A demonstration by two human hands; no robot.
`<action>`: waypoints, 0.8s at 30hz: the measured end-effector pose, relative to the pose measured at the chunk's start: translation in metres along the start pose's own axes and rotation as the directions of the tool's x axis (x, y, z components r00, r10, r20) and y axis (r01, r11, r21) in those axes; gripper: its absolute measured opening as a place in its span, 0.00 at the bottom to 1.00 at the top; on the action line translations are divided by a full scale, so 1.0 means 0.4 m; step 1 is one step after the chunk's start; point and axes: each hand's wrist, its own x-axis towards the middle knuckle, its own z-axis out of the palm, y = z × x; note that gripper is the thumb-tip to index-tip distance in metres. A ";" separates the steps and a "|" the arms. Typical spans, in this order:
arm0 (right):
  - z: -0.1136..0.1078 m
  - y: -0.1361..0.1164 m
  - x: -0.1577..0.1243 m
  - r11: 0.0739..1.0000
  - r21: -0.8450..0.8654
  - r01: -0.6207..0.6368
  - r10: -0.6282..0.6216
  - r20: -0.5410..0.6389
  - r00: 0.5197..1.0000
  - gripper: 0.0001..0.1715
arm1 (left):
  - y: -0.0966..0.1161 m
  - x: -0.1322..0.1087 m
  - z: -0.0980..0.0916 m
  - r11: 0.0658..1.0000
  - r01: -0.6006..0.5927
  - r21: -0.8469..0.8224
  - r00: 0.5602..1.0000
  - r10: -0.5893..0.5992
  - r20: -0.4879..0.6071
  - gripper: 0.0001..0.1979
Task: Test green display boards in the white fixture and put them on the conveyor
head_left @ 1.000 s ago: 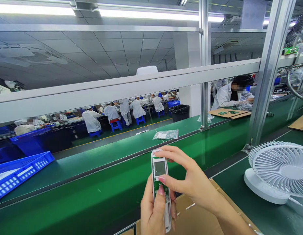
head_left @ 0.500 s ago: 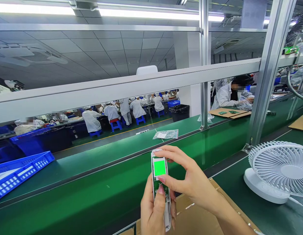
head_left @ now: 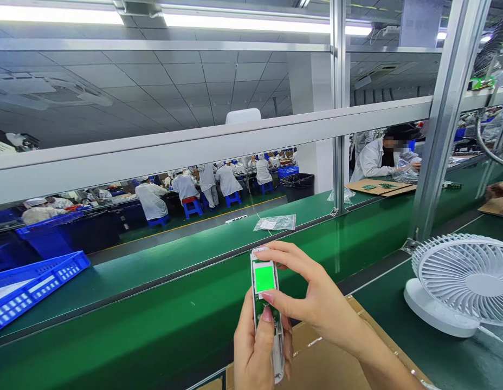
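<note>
One camera, worn on the head, faces forward across the green tabletop (head_left: pixel 154 325) and tilts down only a little, so the ceiling (head_left: pixel 174 81) fills the upper third. It sits very near the left hand (head_left: pixel 255 346) and right hand (head_left: pixel 312 303), which rise at bottom centre around a small device (head_left: pixel 264 292), wrists cut by the lower edge. A metal rail (head_left: pixel 235 138) crosses mid-frame, slanting up to the right. The white fan (head_left: pixel 463 284) stands close at right, and the seated workers (head_left: pixel 206 184) are far beyond.
</note>
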 end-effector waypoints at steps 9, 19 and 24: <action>-0.004 -0.003 -0.001 1.000 -0.007 0.015 -0.015 0.000 1.000 0.24 | 0.001 -0.004 0.004 1.000 0.001 -0.018 1.000 -0.002 -0.007 0.39; -0.002 0.032 0.006 0.999 -0.037 -0.029 0.030 0.030 0.999 0.22 | 0.001 0.027 -0.011 0.990 -0.040 0.132 0.998 0.033 0.055 0.30; 0.020 0.055 0.016 0.997 -0.011 -0.074 0.075 0.174 0.982 0.14 | -0.002 0.061 -0.032 0.960 -0.032 0.278 0.999 0.031 0.006 0.26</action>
